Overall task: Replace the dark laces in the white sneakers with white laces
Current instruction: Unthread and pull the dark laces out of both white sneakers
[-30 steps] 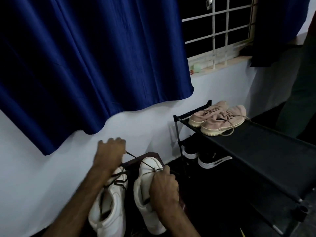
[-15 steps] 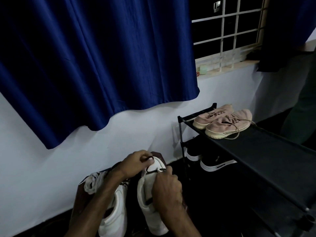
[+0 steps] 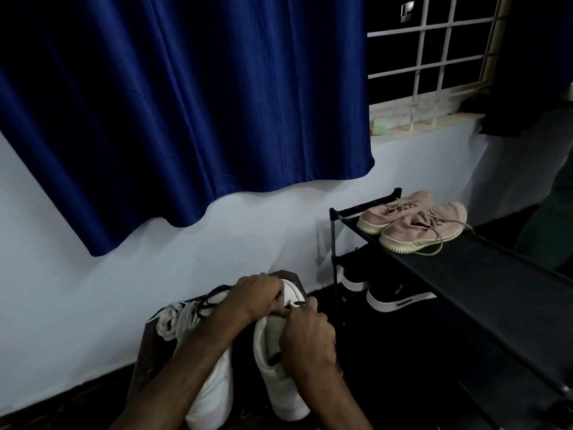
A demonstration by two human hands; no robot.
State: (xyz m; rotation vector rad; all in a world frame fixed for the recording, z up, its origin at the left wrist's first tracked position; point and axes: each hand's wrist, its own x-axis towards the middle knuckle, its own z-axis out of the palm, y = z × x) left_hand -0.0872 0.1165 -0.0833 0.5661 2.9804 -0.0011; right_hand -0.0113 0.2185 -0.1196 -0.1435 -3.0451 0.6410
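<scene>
Two white sneakers stand side by side on a dark wooden stool (image 3: 145,361). My left hand (image 3: 259,293) lies curled over the toe end of the right sneaker (image 3: 269,377), its fingers pinching the dark lace (image 3: 297,303) at the front eyelets. My right hand (image 3: 305,335) grips the same sneaker over its tongue, fingertips at the lace. My left forearm covers much of the left sneaker (image 3: 214,395), and a loose dark lace (image 3: 207,301) loops near its toe. A bundle of white laces (image 3: 175,319) lies at the stool's far left.
A black shoe rack (image 3: 483,274) stands to the right, with pink sneakers (image 3: 415,225) on top and dark shoes (image 3: 393,297) below. A blue curtain (image 3: 186,103) hangs over the white wall. A barred window (image 3: 434,57) is at the upper right.
My left hand came down from its raised pull on the lace to the right sneaker's toe. The view shifted, bringing the white lace bundle into sight.
</scene>
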